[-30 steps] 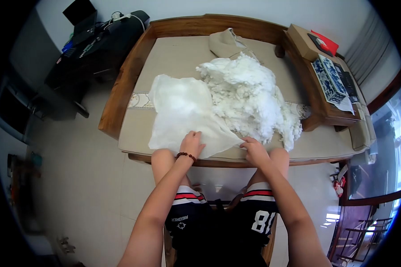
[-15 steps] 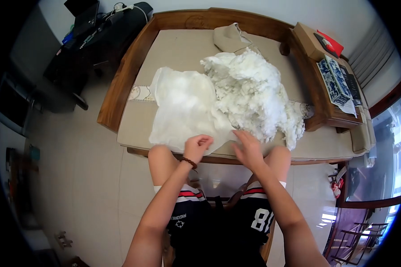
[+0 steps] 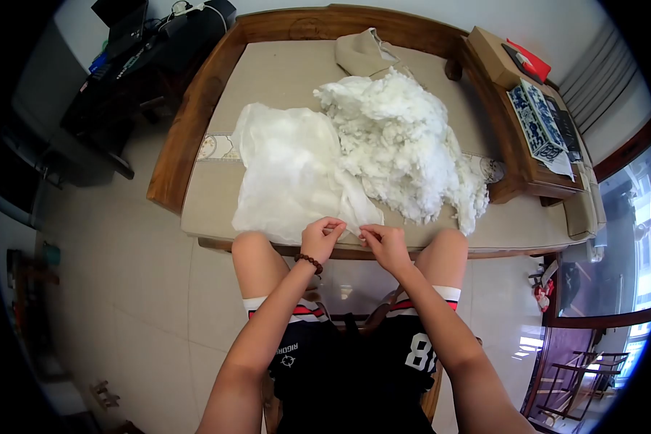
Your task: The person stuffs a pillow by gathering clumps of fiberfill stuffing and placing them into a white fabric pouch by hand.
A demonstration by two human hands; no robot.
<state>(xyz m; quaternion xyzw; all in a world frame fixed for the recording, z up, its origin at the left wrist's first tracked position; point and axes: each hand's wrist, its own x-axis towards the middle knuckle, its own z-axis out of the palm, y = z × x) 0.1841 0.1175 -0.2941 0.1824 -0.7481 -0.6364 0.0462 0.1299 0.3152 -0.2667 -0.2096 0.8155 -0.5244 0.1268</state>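
The white cloth (image 3: 286,170) lies spread on the padded seat (image 3: 441,233) in front of me, thin and slightly see-through, softly rumpled, roughly rectangular with a wavy outline. Its right side rests against the heap of fluffy white stuffing (image 3: 405,145). Its near right part is bunched into creases that run toward my hands (image 3: 323,237), where my fingertips pinch the near edge.

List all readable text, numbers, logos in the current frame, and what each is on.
"RIGOR", rest cut off: left leg of the black shorts
Round emblem, no readable text: beneath "RIGOR"
"8", with a partial digit beside it: right leg of the shorts
Pale marks on the dark desk: too small to read
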